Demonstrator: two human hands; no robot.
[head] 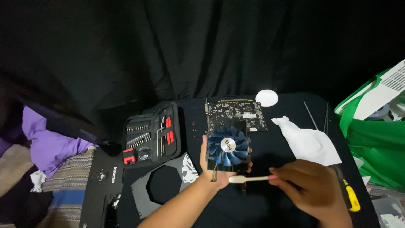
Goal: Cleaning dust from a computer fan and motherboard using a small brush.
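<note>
This looks like a home repair corner for electronics, arranged on a black table in front of a black curtain. On the table lies a bare circuit board. Left of the board stands an open tool case with screwdriver bits in rows. Right of the board are a white cloth and, further right, a green bag. Far left of the board, purple fabric and a striped blanket suggest a living room or bedroom.
</note>
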